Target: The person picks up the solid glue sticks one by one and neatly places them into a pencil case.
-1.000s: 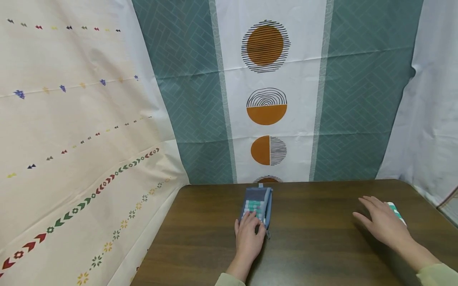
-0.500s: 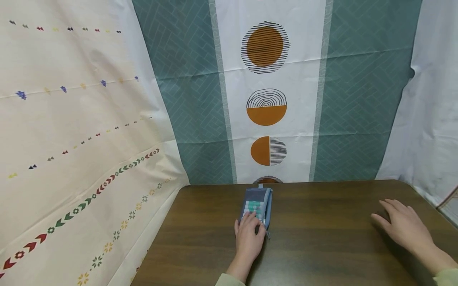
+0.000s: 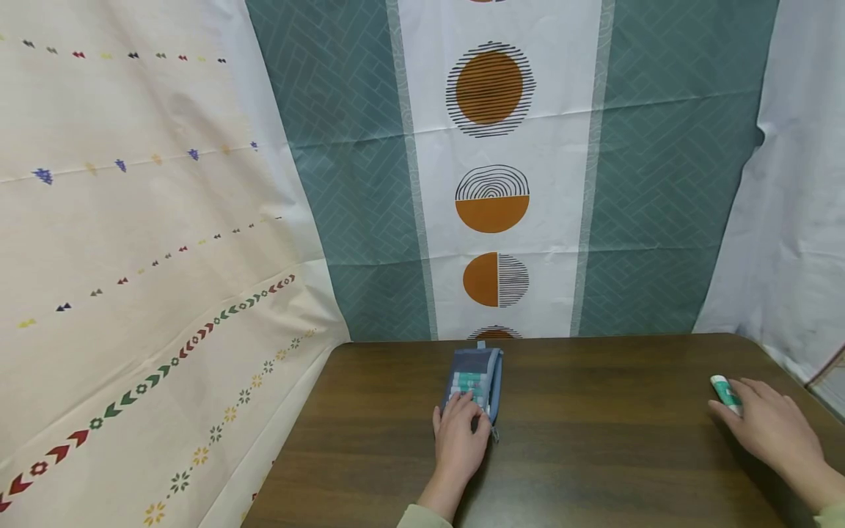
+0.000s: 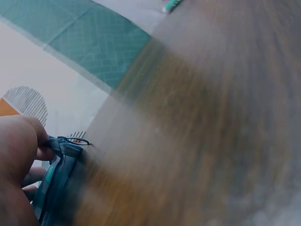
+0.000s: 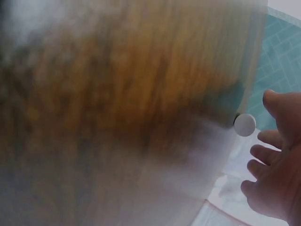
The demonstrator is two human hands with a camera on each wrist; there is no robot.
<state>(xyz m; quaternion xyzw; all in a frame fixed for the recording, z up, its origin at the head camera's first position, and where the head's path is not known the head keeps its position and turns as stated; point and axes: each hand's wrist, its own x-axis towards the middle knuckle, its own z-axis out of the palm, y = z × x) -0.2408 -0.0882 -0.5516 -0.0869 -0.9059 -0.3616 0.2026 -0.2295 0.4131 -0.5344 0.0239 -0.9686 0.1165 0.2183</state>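
A blue zip pouch (image 3: 474,361) lies at the far middle of the table, with several green-and-white tubes showing through its clear front. My left hand (image 3: 460,440) holds the near end of this pouch. In the left wrist view, the thumb and a finger pinch its corner by the zip pull (image 4: 75,141). On the right, a green-and-white glue stick (image 3: 725,394) lies on the table. My right hand (image 3: 772,425) reaches over from its near right side, the stick between spread thumb and fingers. The right wrist view shows the stick's round white end (image 5: 245,125) apart from the fingertips.
The brown wooden table (image 3: 594,455) ends at a hanging green and white cloth (image 3: 515,147) behind. A cream patterned cloth (image 3: 198,308) borders the left, and a white cloth (image 3: 792,220) hangs at the right.
My right hand has moved right, passing over the glue stick, which was hidden and now shows between thumb and fingers. My left hand and the pouch have stayed put.
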